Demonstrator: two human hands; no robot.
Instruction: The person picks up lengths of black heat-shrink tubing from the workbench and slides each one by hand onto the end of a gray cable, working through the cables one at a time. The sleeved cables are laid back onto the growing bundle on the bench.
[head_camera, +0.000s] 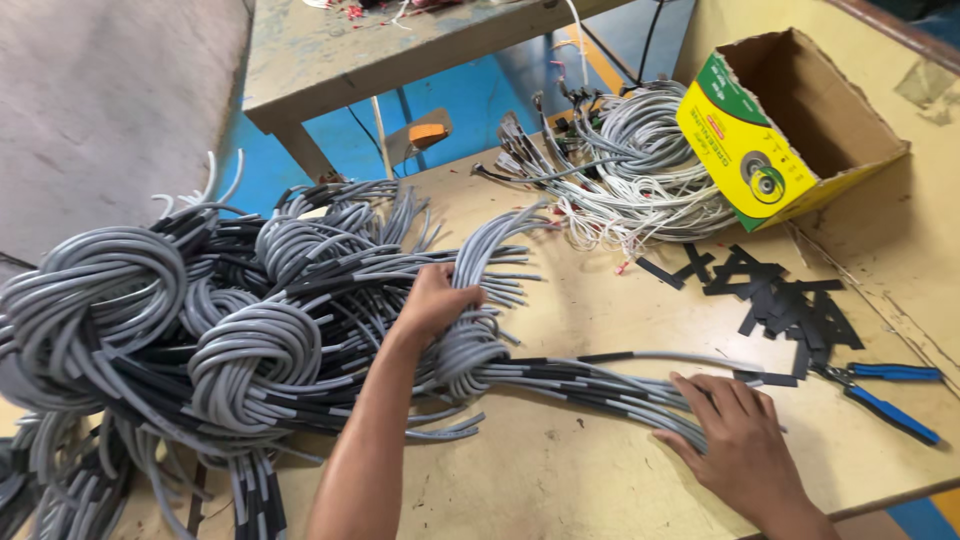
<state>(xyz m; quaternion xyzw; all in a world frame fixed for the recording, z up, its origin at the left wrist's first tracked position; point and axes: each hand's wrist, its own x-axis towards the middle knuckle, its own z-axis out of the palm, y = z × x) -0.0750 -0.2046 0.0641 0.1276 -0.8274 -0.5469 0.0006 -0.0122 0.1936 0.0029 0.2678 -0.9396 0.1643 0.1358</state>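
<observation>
A big pile of knotted grey cable bundles (150, 320) crowds the left of your surface (560, 480). Beyond lie a tangle of white wires (640, 180), a tipped cardboard box (790, 120), black tape strips (780, 300) and blue-handled pliers (890, 390) at the right. Your left hand (435, 300) is closed around the knot of one grey cable bundle (480, 340). Your right hand (735, 435) lies open, fingers flat on that bundle's straight ends near the front edge.
</observation>
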